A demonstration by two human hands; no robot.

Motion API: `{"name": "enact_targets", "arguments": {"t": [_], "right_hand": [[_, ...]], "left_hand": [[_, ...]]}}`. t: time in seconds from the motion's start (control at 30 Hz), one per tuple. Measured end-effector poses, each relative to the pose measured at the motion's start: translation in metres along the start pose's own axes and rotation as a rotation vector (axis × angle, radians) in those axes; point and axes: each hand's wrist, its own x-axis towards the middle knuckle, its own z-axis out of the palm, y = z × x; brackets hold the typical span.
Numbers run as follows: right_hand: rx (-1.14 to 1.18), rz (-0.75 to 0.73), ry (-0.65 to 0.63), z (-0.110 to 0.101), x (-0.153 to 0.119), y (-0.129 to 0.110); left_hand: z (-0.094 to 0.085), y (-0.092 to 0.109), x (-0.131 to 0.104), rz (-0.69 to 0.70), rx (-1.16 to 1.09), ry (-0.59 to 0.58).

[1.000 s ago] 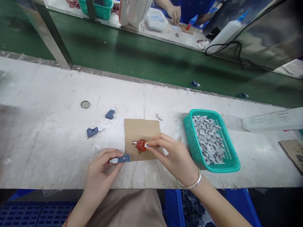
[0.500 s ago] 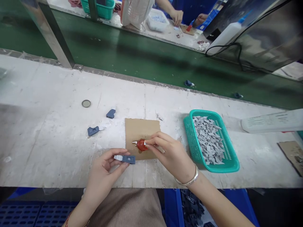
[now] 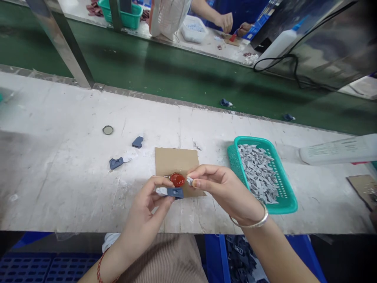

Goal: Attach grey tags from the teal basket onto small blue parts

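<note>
My left hand [image 3: 153, 204] pinches a dark blue plastic part [image 3: 174, 192] with a pale grey-white end, holding it level above the table. Between the thumb and fingertips of my right hand [image 3: 220, 188] is a small grey plastic piece [image 3: 189, 181]. Right by that piece, a bottle cap filled with red liquid [image 3: 177, 179] rests on a square of brown cardboard [image 3: 176, 157]; a bit of metal shows at its left, partly behind my left fingers. The two held parts are apart.
To the right stands a green basket [image 3: 290, 200] of small grey pieces, with a white bottle [image 3: 338, 151] lying beyond. Two blue parts [image 3: 116, 162] and an upturned bottle cap [image 3: 107, 130] lie at left. Another person's hand [image 3: 225, 22] works across the green strip.
My right hand has lifted the small grey piece off the red liquid and drawn it slightly right. My left hand has carried the blue part right and a little up, nearer the cap.
</note>
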Motion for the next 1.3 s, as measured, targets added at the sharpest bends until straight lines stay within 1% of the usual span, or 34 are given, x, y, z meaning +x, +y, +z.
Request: {"name": "enact_targets", "arguments": {"t": [0.07, 0.2, 0.4, 0.6, 0.67, 0.73, 0.77, 0.9, 0.93, 1.0, 1.03, 1.1, 1.2, 1.3], "right_hand": [[0.036, 0.018, -0.010, 0.003, -0.002, -0.003], [0.066, 0.032, -0.050, 0.010, -0.008, -0.009], [-0.007, -0.041, -0.095, 0.014, -0.014, -0.009], [-0.189, -0.151, -0.076, 0.014, -0.021, -0.015], [-0.206, -0.169, -0.070, 0.014, -0.022, -0.016], [-0.153, -0.155, -0.070, 0.013, -0.022, -0.013], [-0.091, -0.135, -0.084, 0.013, -0.022, -0.010], [0.303, -0.030, -0.244, 0.014, -0.019, 0.006], [0.367, -0.024, -0.270, 0.016, -0.019, 0.010], [0.420, -0.055, -0.294, 0.020, -0.019, 0.017], [0.424, -0.084, -0.295, 0.023, -0.020, 0.019], [0.404, -0.151, -0.273, 0.028, -0.022, 0.022], [0.322, -0.236, -0.148, 0.032, -0.026, 0.021], [0.245, -0.290, -0.039, 0.031, -0.028, 0.017]], "left_hand": [[0.005, 0.002, 0.002, 0.042, -0.024, 0.009], [0.010, 0.005, 0.003, 0.041, -0.080, 0.005], [0.012, 0.006, 0.000, 0.046, -0.102, 0.005], [0.013, 0.004, -0.002, 0.117, 0.029, 0.044], [0.013, 0.004, -0.002, 0.143, 0.073, 0.057], [0.013, 0.005, -0.002, 0.158, 0.099, 0.053], [0.012, 0.006, -0.001, 0.161, 0.102, 0.045], [0.013, 0.013, 0.001, 0.164, 0.096, -0.001], [0.013, 0.015, 0.002, 0.177, 0.111, -0.007], [0.016, 0.018, 0.003, 0.209, 0.140, -0.007], [0.018, 0.019, 0.004, 0.211, 0.135, -0.010], [0.022, 0.019, 0.006, 0.170, 0.080, -0.022], [0.030, 0.018, 0.011, 0.105, -0.001, -0.037], [0.038, 0.018, 0.017, 0.118, 0.035, -0.016]]}}
